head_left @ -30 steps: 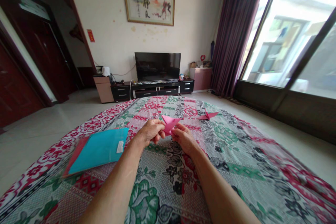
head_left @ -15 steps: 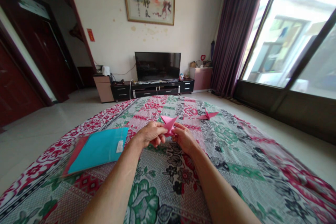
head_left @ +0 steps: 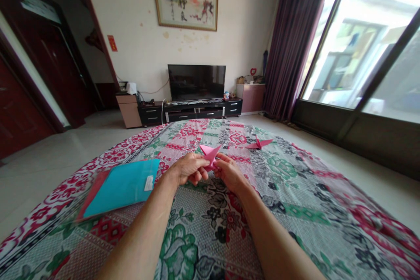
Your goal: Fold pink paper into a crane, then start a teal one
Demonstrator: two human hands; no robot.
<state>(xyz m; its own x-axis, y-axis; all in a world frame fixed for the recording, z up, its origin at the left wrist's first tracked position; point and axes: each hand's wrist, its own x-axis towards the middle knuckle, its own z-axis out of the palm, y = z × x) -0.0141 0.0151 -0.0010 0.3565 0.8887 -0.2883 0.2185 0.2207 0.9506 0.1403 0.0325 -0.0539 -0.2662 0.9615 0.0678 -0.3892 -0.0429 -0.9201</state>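
L hand (head_left: 191,169) and R hand (head_left: 229,173) are pinching folded pink paper (head_left: 210,154) between them just below frame ctr, handling apparently requiring light, even pressure nr creases, w/o crushing the pointed flaps.

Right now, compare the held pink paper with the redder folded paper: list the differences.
The pink paper is held in the left grip and right grip; the redder paper rests unheld on the tablecloth. The pink paper looks paler; the redder paper, darker. Both are folded, with pointed tips.
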